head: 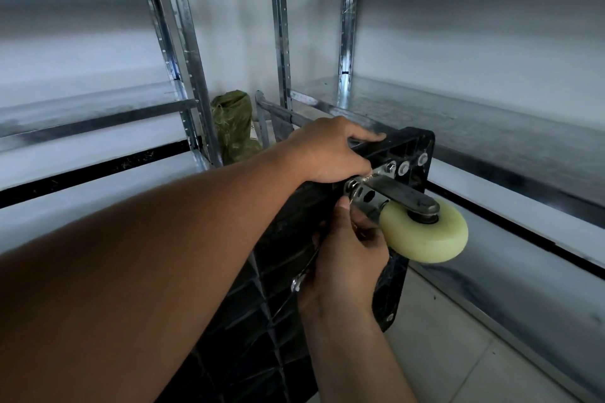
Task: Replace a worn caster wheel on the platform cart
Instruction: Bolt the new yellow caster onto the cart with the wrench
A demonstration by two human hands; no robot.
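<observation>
- While the black ribbed plastic platform cart (288,288) stands tipped on edge, underside facing the camera, it fills centre to lower centre of the frame, between galvanised steel shelving racks (458,98).
- Pale yellow-white caster wheel (424,230) in its zinc-plated metal bracket (366,195) sits right of centre, at the cart's upper corner, bracket plate against the underside.
- Left hand (330,150), centre frame: fingers curled over the cart's top edge, thumb down near the plate; gripping the cart to steady it.
- Right hand (347,258), just below the bracket: fingers closed around something at the plate's lower side; a small metal piece (296,283) shows by the palm, too hidden to say tool or fastener.
- Silver bolt heads with washers (404,167) show in a row beside the plate, upper right of the bracket.
- Step, my guess: working the mounting fasteners at the plate. Removing or fitting, cannot tell; the wheel looks clean, so it may be the new one.
- Next move calls for holding the plate aligned on its holes, turning each bolt squarely, and keeping the cart braced so it does not tip.
- Crumpled green bag (232,124) on the floor behind, upper centre, not involved.
</observation>
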